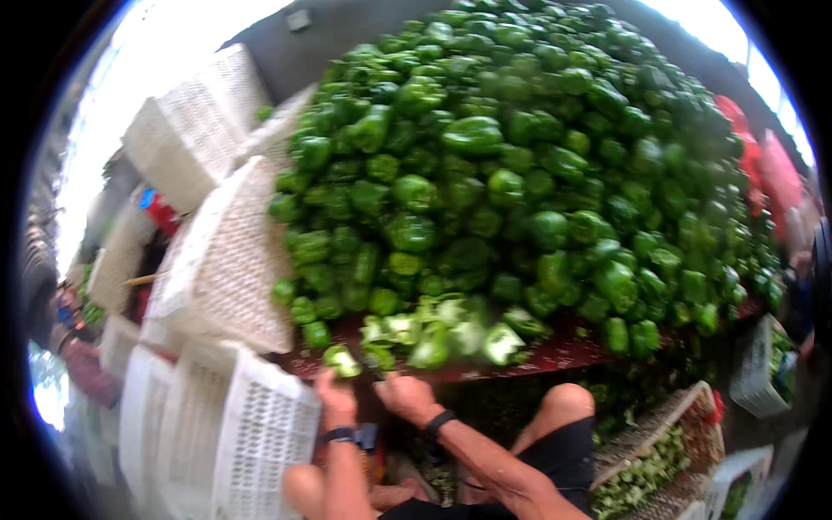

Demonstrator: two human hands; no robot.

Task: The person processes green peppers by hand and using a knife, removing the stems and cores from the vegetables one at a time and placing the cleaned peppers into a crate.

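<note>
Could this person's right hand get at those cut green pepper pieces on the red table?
Probably yes: the right hand is close by, just short of the cut green pepper pieces, with nothing visible blocking the way.

This looks like a produce-handling workplace, perhaps a vegetable shed: a huge heap of green peppers [520, 182] covers a dark red bench [555, 354]. Several pale, perforated crates [230, 251] stand left of the heap; below it to the right, another crate [709, 409] holds cut green pieces [650, 472].
</note>
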